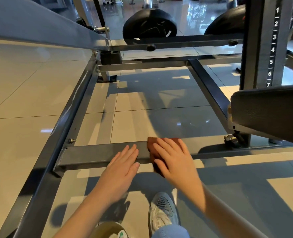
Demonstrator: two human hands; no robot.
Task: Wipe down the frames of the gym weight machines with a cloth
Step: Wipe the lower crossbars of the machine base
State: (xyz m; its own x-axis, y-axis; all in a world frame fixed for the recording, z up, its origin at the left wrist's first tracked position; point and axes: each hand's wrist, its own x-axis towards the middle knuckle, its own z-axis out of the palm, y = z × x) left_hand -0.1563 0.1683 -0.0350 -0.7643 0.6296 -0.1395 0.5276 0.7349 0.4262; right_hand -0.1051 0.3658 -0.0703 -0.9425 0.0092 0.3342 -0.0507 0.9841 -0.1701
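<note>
- Crouching low, the person has one shoe [163, 212] planted on the tiled floor [22, 93] nearest the camera.
- Just ahead, the left hand [123, 165] lies palm down on the near crossbar [90, 153]. Its fingers are straight and together and grip nothing; it looks like a brace.
- Close beside it, the right hand [173, 157] is also flat, with fingers straight and slightly spread. It presses the brown cloth [152, 145] onto the top of the same bar, and the cloth folds down over the bar's near face.
- The cloth sits partway along this bar, with bare metal to its left up to the bolted joint and more bar running right under the black pad [269, 114].
- Judging by that, the wiping is mid-stroke on one low member; the paint's look does not show which stretches are already clean.
- Farther out, the long side rail [56, 134], the diagonal rail [209, 86] and the far crossbar [142, 66] have no cloth on them.
- Beyond those stand the numbered upright [272, 48] and the weight plates [149, 26].
- With several machines named in the task, most of the job probably lies ahead.
</note>
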